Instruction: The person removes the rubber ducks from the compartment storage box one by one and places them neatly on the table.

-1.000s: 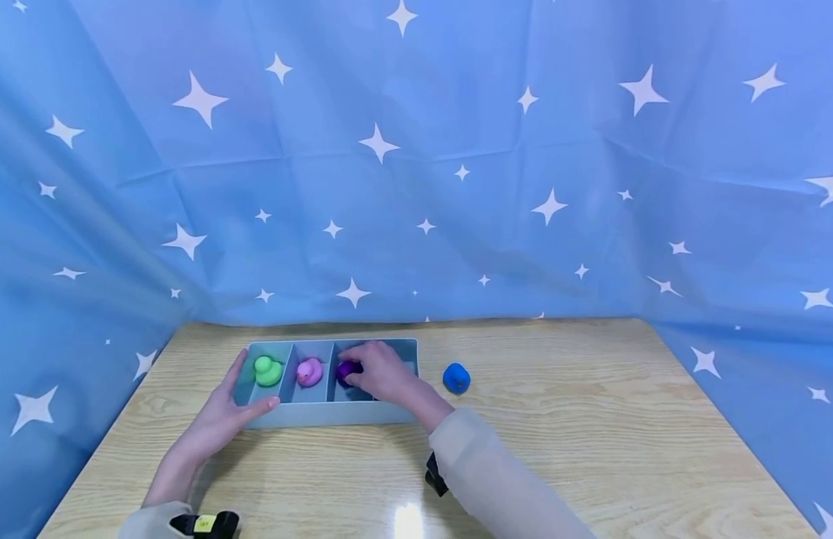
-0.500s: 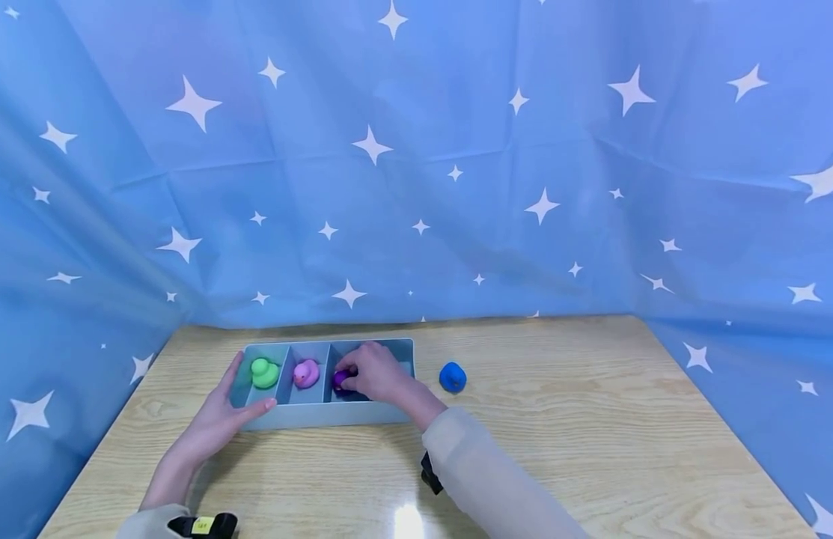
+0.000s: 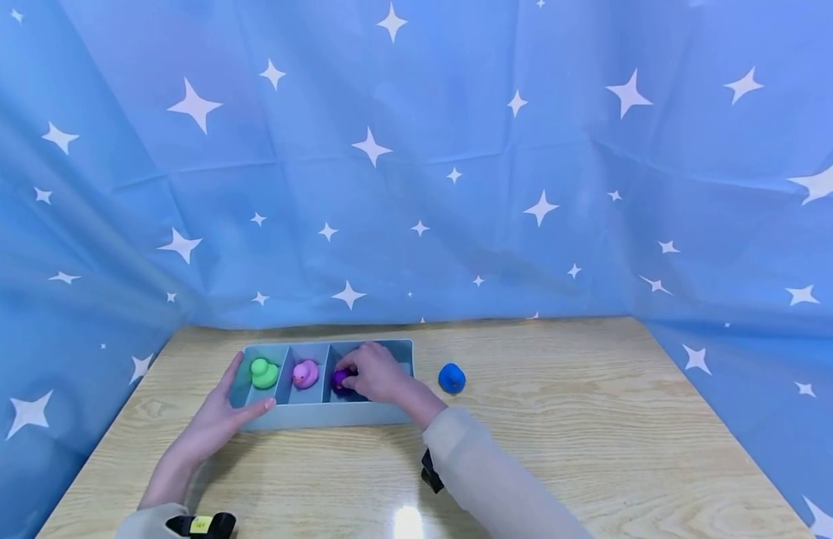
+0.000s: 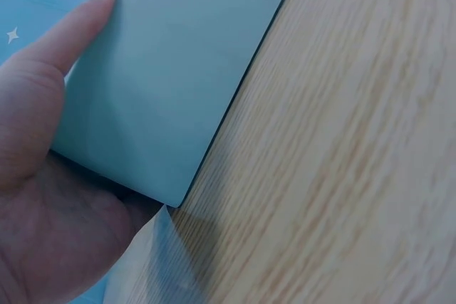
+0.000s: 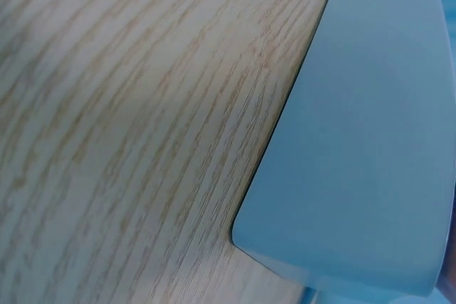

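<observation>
In the head view a grey-blue divided box [image 3: 322, 414] lies on the table. Its leftmost compartment has a green rubber duck [image 3: 263, 373], and the second has a pink rubber duck [image 3: 306, 374]. My right hand [image 3: 378, 374] reaches into the third compartment and pinches a purple rubber duck [image 3: 339, 380], partly covered by the fingers. My left hand [image 3: 217, 419] holds the box's left end, thumb on the front rim and fingers along the side. The left wrist view shows the left thumb [image 4: 68, 33] against the box's wall. A blue rubber duck [image 3: 452, 379] sits on the table right of the box.
The wood-grain table [image 3: 557, 434] runs out to both sides and in front of the box. A blue cloth with white stars [image 3: 416, 165] hangs behind it and along both sides. Part of the box's rightmost compartment is hidden by my right hand.
My right hand has lowered the purple duck slightly toward the front of the third compartment. The head view has shifted a little; my left hand stays at the box's left end.
</observation>
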### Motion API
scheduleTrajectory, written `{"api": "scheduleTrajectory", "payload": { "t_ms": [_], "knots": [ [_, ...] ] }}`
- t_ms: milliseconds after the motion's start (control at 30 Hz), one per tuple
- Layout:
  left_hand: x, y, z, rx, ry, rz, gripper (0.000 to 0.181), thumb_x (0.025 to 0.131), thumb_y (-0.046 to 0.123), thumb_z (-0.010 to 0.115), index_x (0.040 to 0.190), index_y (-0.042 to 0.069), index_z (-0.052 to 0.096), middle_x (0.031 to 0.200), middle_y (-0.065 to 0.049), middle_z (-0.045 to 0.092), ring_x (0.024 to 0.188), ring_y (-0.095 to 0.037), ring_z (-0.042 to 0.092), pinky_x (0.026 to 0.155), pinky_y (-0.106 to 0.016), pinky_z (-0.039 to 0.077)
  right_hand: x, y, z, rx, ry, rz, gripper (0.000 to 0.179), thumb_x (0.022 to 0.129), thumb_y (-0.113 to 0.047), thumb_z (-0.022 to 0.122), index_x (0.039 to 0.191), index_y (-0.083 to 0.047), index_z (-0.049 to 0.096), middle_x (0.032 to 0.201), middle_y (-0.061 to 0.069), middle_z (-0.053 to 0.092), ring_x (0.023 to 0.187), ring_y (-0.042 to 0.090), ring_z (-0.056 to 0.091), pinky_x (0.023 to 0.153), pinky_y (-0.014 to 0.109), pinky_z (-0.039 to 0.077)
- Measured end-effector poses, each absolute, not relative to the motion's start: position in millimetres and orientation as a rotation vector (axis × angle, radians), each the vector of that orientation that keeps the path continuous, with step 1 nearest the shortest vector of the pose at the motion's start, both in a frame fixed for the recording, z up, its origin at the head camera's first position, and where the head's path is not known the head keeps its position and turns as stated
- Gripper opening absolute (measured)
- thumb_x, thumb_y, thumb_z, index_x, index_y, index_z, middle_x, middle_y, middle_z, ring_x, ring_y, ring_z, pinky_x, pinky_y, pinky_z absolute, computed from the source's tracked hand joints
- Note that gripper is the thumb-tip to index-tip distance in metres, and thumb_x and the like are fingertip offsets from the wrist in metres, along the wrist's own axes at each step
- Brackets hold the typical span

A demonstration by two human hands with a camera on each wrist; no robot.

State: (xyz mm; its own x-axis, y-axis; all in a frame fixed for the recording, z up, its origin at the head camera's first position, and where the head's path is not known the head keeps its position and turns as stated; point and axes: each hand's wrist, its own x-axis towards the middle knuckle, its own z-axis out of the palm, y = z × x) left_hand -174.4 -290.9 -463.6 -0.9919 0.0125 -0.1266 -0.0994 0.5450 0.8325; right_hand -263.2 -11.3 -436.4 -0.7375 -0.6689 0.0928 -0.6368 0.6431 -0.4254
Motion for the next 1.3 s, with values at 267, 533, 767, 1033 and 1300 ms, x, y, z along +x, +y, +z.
{"api": "scheduleTrajectory", "payload": {
  "t_ms": [267, 533, 767, 1033, 1300],
  "knots": [
    [-173.9, -290.8, -461.9, -0.078, 2.645, 1.455, 0.117, 0.094, 0.041, 0.075, 0.164, 0.015, -0.014, 0.165, -0.034, 0.001, 0.147, -0.059, 0.007, 0.112, -0.075, 0.016, -261.6, -9.2, -432.9, -1.078, 2.803, -0.748, 0.024, 0.097, -0.014, 0.073, 0.120, -0.010, 0.077, 0.114, 0.001, 0.075, 0.111, 0.017, 0.065, 0.097, 0.032, 0.050],
    [-172.2, -291.4, -463.7, -0.101, 2.646, 1.436, 0.118, 0.093, 0.044, 0.076, 0.164, 0.016, -0.015, 0.165, -0.034, 0.002, 0.147, -0.059, 0.009, 0.112, -0.075, 0.016, -250.9, -2.2, -413.6, -0.955, 2.729, -1.061, 0.027, 0.097, -0.012, 0.074, 0.124, -0.010, 0.076, 0.113, 0.004, 0.075, 0.097, 0.018, 0.065, 0.073, 0.023, 0.049],
    [-171.5, -291.6, -462.6, -0.108, 2.644, 1.439, 0.118, 0.093, 0.043, 0.076, 0.164, 0.017, -0.015, 0.165, -0.034, 0.002, 0.147, -0.060, 0.010, 0.112, -0.075, 0.017, -247.5, 20.0, -395.2, -0.950, 2.679, -1.223, 0.027, 0.096, -0.007, 0.072, 0.123, -0.009, 0.075, 0.114, 0.005, 0.074, 0.103, 0.022, 0.066, 0.075, 0.027, 0.052],
    [-171.1, -291.2, -461.8, -0.118, 2.637, 1.430, 0.118, 0.093, 0.044, 0.075, 0.163, 0.016, -0.015, 0.164, -0.037, 0.003, 0.145, -0.060, 0.017, 0.112, -0.074, 0.019, -252.5, 54.6, -389.4, -0.907, 2.697, -1.310, 0.026, 0.094, -0.002, 0.073, 0.119, -0.005, 0.076, 0.113, 0.008, 0.075, 0.101, 0.020, 0.069, 0.086, 0.033, 0.057],
    [-172.5, -289.2, -461.3, -0.121, 2.625, 1.424, 0.119, 0.093, 0.046, 0.075, 0.163, 0.019, -0.017, 0.165, -0.035, 0.001, 0.146, -0.060, 0.010, 0.111, -0.076, 0.016, -253.0, 98.5, -386.5, -1.015, 2.785, -1.265, 0.024, 0.092, -0.001, 0.074, 0.116, -0.004, 0.077, 0.112, 0.008, 0.075, 0.097, 0.020, 0.069, 0.088, 0.046, 0.057]
  ]
}}
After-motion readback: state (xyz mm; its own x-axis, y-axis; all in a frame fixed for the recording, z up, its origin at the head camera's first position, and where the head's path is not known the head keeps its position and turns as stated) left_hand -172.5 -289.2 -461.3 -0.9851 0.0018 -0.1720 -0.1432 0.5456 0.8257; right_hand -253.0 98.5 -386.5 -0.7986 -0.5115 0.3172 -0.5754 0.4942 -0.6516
